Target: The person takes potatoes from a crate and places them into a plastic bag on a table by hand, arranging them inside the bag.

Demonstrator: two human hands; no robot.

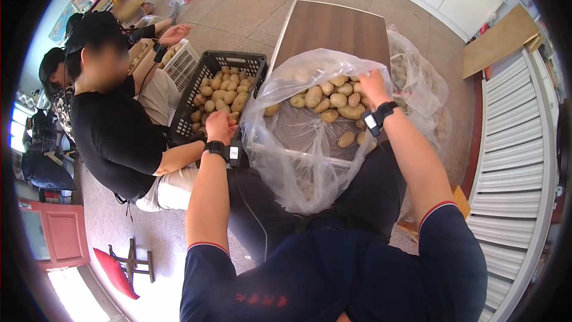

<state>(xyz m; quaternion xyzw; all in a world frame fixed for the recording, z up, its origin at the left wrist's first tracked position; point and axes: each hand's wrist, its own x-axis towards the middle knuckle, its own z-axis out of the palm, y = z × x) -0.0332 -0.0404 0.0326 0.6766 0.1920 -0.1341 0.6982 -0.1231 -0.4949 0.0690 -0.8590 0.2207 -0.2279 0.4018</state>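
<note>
A clear plastic bag (pixel 268 128) lies open over the low table, its mouth spread towards me and several potatoes (pixel 338 100) inside. My right hand (pixel 374 87) is at the bag's far right rim, its fingers closed on the plastic film. Over the near right corner of a black crate (pixel 257 67) is my left hand (pixel 220 126), fingers curled inward; whatever they hold, if anything, is hidden. Many potatoes (pixel 223 90) fill the crate, some close to my left fingertips.
A brown table (pixel 330 27) stands ahead. Another clear bag (pixel 417 74) sits on its right. At my left is a seated person in black (pixel 113 125), one forearm reaching near my left wrist. A white crate (pixel 182 64) stands behind the black one; a white radiator (pixel 512 161) is at right.
</note>
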